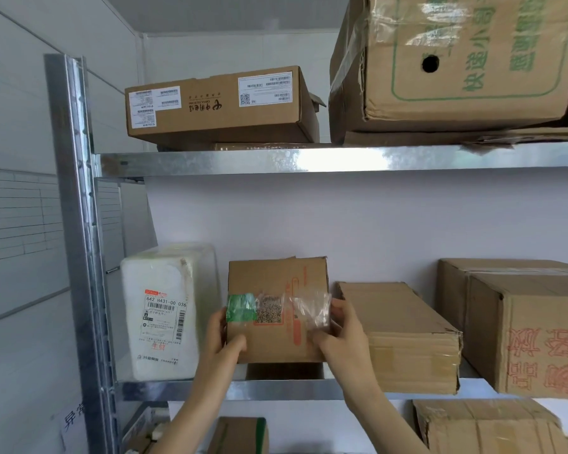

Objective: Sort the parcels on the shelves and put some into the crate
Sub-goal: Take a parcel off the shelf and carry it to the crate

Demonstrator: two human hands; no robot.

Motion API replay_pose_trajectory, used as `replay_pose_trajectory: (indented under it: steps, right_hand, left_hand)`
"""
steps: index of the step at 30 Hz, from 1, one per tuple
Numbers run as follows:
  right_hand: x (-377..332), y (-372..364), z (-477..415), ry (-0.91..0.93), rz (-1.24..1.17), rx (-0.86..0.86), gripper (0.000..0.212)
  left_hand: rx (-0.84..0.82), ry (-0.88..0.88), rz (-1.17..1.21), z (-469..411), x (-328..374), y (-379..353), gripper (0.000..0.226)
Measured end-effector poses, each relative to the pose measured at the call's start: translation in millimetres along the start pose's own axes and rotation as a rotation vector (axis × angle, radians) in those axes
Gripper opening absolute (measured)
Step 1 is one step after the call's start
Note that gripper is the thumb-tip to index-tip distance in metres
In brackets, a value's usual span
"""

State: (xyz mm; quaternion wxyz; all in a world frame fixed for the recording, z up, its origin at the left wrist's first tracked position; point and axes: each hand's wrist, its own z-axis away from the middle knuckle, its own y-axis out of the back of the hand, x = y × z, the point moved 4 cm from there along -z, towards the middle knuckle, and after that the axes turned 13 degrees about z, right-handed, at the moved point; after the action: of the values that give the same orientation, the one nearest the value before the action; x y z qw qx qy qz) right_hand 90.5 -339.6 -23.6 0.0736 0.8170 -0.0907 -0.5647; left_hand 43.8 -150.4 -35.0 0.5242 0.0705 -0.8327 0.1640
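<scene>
Cardboard is being gripped from both sides: the small taped box [277, 309] is being clamped between the left hand [222, 339] and the right hand [343, 332], probably so its label can be read. The box is being held just above the middle shelf [276, 389], between the white foam parcel [164, 312] and the flat brown carton [397, 335]. No crate is being shown.

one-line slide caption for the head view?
Both hands, left and right, grip a small cardboard box on the middle shelf, beside a white foam parcel.
</scene>
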Motion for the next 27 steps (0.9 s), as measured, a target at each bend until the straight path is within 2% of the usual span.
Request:
replay_pose_trajectory:
  steps: [5, 7, 9, 13, 15, 17, 19, 23, 26, 27]
  right_hand:
    - [28.8, -19.1, 15.0, -0.060, 0.094, -0.030, 0.046]
    - [34.4, -24.3, 18.4, -0.086, 0.104, -0.035, 0.051]
    - [31.3, -23.9, 19.0, -0.103, 0.073, -0.042, 0.051]
    - [12.7, -11.7, 16.3, -0.151, -0.104, 0.007, 0.046]
    - [3.0, -7.7, 7.1, -0.116, -0.136, 0.059, 0.048]
    - [-5.8, -8.4, -6.8, -0.099, -0.085, 0.061, 0.062]
    - [-11.0, -10.6, -25.5, -0.088, -0.059, 0.022, 0.077]
    - [-17.2, -12.3, -62.6, -0.129, -0.060, -0.068, 0.075]
    - [-3.8, -19.9, -83.9, -0.194, -0.047, -0.120, 0.095]
    - [-1.1, -22.7, -85.9, -0.222, -0.037, -0.147, 0.091]
  left_hand:
    - [0.036, -0.003, -0.060, 5.7, -50.6, 17.2, 0.070]
    - [0.025, 0.004, -0.100, 9.6, -62.7, 20.5, 0.072]
    - [0.052, 0.053, -0.079, 1.2, -66.5, 25.5, 0.064]
    - [0.150, 0.114, 0.037, -30.6, -52.1, 34.3, 0.024]
    - [0.136, 0.115, 0.038, -36.4, -29.9, 26.3, 0.028]
    - [0.103, 0.148, 0.037, -42.8, -4.9, 14.7, 0.034]
    - [0.060, 0.215, 0.017, -53.0, 14.3, 2.1, 0.032]
    - [0.015, 0.324, -0.079, -62.6, 25.8, -10.5, 0.024]
    - [0.017, 0.388, -0.101, -64.7, 22.6, -13.0, 0.026]
    - [0.022, 0.397, -0.106, -65.6, 21.6, -12.6, 0.027]
